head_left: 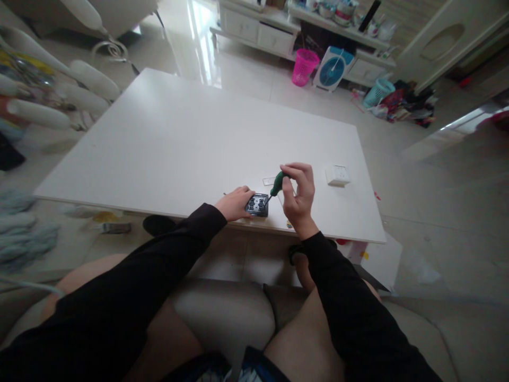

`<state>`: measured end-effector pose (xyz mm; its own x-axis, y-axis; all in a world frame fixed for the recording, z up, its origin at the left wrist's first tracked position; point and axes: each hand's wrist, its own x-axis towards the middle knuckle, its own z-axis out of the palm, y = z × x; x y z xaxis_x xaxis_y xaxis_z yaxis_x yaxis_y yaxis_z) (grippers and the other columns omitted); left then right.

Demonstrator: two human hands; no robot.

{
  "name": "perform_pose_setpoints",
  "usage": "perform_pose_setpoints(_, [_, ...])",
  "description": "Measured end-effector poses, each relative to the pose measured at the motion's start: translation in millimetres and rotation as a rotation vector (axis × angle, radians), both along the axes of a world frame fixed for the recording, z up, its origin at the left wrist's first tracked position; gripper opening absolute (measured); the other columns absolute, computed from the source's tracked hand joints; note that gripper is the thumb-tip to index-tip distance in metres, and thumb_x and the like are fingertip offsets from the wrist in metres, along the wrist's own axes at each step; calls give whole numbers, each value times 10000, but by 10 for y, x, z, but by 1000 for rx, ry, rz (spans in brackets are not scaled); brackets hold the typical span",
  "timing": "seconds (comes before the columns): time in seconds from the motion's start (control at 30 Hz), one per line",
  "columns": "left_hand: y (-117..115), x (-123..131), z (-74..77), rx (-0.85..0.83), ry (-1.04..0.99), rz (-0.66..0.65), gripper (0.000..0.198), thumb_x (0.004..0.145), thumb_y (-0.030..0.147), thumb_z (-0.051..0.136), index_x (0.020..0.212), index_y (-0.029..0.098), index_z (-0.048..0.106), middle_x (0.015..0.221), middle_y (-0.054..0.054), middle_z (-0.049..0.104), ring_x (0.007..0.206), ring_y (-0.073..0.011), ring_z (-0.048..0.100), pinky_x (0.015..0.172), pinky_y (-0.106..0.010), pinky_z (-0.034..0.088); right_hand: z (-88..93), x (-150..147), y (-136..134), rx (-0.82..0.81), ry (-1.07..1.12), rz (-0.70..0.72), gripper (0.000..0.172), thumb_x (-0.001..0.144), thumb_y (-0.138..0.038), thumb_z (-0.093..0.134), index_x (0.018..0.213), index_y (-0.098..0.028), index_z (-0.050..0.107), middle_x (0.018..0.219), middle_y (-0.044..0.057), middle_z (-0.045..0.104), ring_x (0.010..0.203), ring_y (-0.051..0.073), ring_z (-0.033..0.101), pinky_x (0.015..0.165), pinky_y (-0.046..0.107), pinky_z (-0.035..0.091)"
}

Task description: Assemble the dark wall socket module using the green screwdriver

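Note:
My right hand (299, 193) is closed around the green handle of a screwdriver (277, 183). Its dark shaft slants down to the right side of a small black-and-white wall socket module (257, 203), which lies near the table's front edge. My left hand (235, 203) grips that module from its left side, fingers along the top and thumb lower down. Just behind the screwdriver lies a flat pale frame (269, 181), partly hidden by the handle and my right hand. Whether the screwdriver tip sits in a screw is too small to tell.
The white table (191, 138) spans the view. A white socket box (338, 175) stands on its right part. On the floor beyond are a pink basket (304, 68), a blue-and-white fan (332, 70) and a teal basket (378, 93). A white metal rack (85, 74) stands left.

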<state>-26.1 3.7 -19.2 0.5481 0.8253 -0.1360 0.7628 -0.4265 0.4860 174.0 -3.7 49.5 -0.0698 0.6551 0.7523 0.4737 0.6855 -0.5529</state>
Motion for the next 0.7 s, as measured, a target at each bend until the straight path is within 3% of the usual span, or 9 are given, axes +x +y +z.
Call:
perform_pose_setpoints(0.07, [-1, -1, 1, -5, 2, 2, 620, 736, 354, 846, 1278, 179, 601, 1274, -148, 606, 1215, -332, 598, 1036, -419, 502, 8, -10, -3, -1, -3, 14, 203, 1041, -273, 498, 1143, -285, 674, 1130, 74, 620, 1105, 231, 651, 915, 459, 605])
perform_pose_setpoints(0.17, [-1, -2, -10, -7, 0, 3, 618, 742, 353, 840, 1283, 178, 596, 1290, -153, 600, 1224, -334, 593, 1041, -422, 499, 3, -8, 11, 20, 8, -67, 83, 997, -340, 620, 1022, -276, 665, 1020, 51, 586, 962, 209, 646, 823, 422, 611])
perform_pose_setpoints(0.27, [1, -5, -27, -3, -11, 0, 632, 739, 364, 838, 1291, 180, 591, 1292, -153, 600, 1230, -340, 587, 1043, -430, 494, -17, 13, 26, 27, 15, -143, 143, 961, -414, 674, 943, -273, 651, 946, 30, 526, 880, 197, 604, 774, 410, 600])
perform_pose_setpoints(0.43, [3, -2, -14, -6, 6, -1, 620, 745, 350, 830, 1290, 174, 592, 1289, -151, 600, 1220, -332, 590, 1034, -420, 496, -35, 29, 22, -70, 73, 7, 191, 1046, -339, 484, 1092, -267, 655, 1139, 81, 571, 1092, 237, 629, 907, 469, 596])
perform_pose_setpoints(0.6, [2, 7, -7, -11, 3, 1, 635, 742, 367, 836, 1290, 158, 593, 1299, -164, 597, 1226, -339, 587, 1038, -425, 496, -31, 27, 37, -62, 54, -98, 167, 955, -429, 681, 944, -267, 644, 1005, 43, 517, 930, 205, 596, 829, 424, 598])
perform_pose_setpoints(0.7, [1, 7, -14, -3, 14, 4, 631, 734, 367, 837, 1286, 181, 596, 1288, -151, 602, 1219, -340, 590, 1022, -429, 503, -22, 24, 36, -57, 57, -64, 159, 994, -425, 612, 991, -273, 659, 1051, 55, 536, 1007, 221, 606, 899, 456, 590])
